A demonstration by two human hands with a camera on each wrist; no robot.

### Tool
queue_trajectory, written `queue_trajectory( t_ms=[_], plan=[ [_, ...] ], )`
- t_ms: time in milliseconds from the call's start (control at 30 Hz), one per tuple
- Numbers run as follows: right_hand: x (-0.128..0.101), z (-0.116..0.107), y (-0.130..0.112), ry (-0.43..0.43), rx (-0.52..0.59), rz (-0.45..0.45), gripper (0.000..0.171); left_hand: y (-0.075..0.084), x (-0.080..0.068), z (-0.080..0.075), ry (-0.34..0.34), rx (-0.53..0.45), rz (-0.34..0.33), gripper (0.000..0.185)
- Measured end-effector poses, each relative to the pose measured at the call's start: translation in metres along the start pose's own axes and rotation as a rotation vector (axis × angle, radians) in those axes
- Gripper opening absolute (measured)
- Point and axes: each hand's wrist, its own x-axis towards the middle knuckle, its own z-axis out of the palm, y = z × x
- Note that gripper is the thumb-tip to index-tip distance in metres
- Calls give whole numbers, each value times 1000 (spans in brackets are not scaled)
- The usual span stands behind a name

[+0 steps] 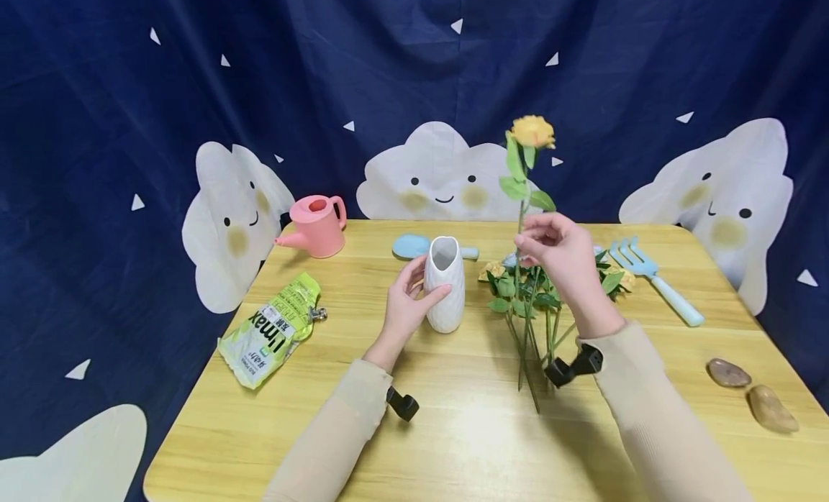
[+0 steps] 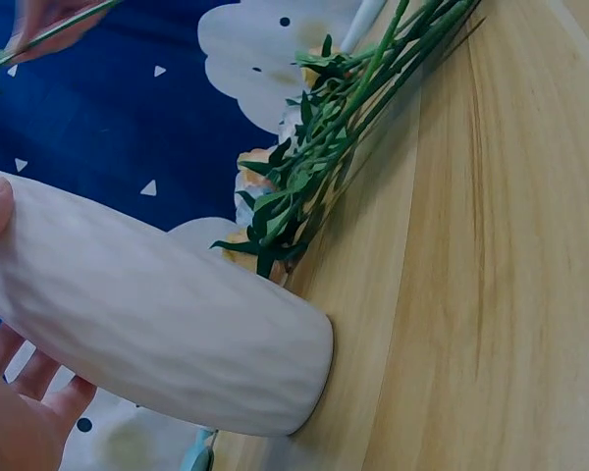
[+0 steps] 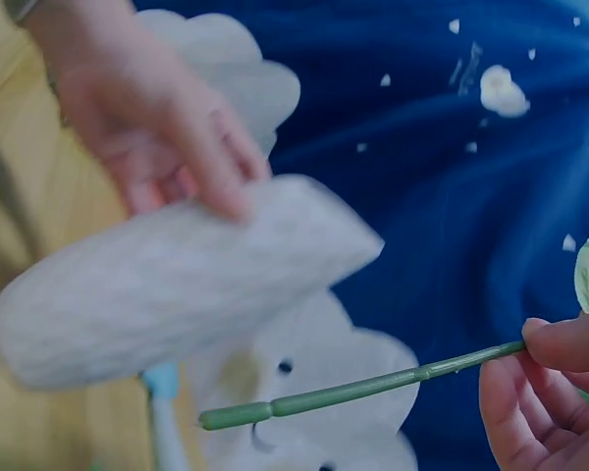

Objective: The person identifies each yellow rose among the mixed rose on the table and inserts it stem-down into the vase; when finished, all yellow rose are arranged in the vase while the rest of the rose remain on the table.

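you have the vase mid-table, watering can behind it to the left, pouch left, flowers right, rake beyond them, stones far right.

Matt ceramic, glossy wood, plastic stems

The white vase looks matt with a dimpled texture; the table is smooth, shiny wood grain; the flower stem looks like smooth moulded plastic.

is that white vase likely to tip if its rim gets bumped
Probably, somewhat: the white vase is tall and narrow on a small base, which may be why the left hand holds it. Its textured surface should grip well; it looks ceramic, likely breakable.
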Motion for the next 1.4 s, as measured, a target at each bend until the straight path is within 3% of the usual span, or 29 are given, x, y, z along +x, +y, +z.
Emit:
queue_trajectory(
  t_ms=[367, 633, 800, 967, 1100, 1233, 1400],
  plan=[
    [40, 55, -44, 19, 88, -168, 18, -1, -5, 3, 14, 40, 7, 65],
    [53, 78, -32, -11, 106, -181, 19, -4, -6, 5, 2, 47, 6, 68],
    [53, 80, -19, -23, 98, -143, 21, -5, -7, 5, 10, 68, -7, 68],
    [58, 81, -25, 12, 146, -189, 20, -7, -6, 6, 21, 74, 0, 67],
    [59, 85, -19, -69, 58, -214, 20, -8, -7, 6, 25, 78, 18, 67],
    [53, 85, -5, -180, -72, -181, 20, -7, -7, 6, 14, 87, 21, 67],
    [47, 83, 9, -192, -223, -199, 18, -6, -6, 5, 12, 93, 20, 67]
  ],
)
